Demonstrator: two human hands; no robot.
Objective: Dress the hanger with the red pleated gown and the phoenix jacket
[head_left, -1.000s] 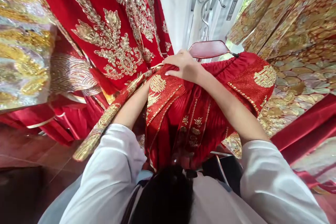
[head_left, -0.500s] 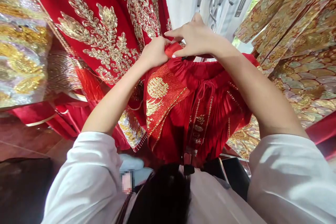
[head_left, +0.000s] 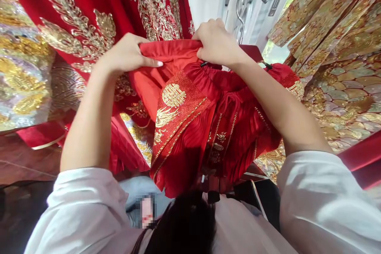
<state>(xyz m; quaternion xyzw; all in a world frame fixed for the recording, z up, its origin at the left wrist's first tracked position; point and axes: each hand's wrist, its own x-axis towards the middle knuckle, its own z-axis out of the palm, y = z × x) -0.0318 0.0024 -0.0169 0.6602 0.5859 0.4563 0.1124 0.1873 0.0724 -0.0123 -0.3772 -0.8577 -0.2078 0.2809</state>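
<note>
A red pleated skirt with gold embroidery and a bow-tied drawstring hangs in front of me, gathered at its waist. Behind its left side, a brighter red cloth band stretches between my two hands. My left hand grips one end of this band, thumb in front and fingers behind. At the other end, my right hand is closed on the band with its fingers curled over the top. Just below the right hand, a black hanger clip sits at the skirt's waist. Whether the band belongs to the skirt, I cannot tell.
Another red garment with gold sequin work hangs behind at left. Gold patterned garments hang at right. A metal hook shows beside the white door frame. A dark surface is at lower left.
My left hand has moved left and away from the right hand, drawing out the bright red band between them. The skirt has shifted slightly left. The right hand now curls over the band.
</note>
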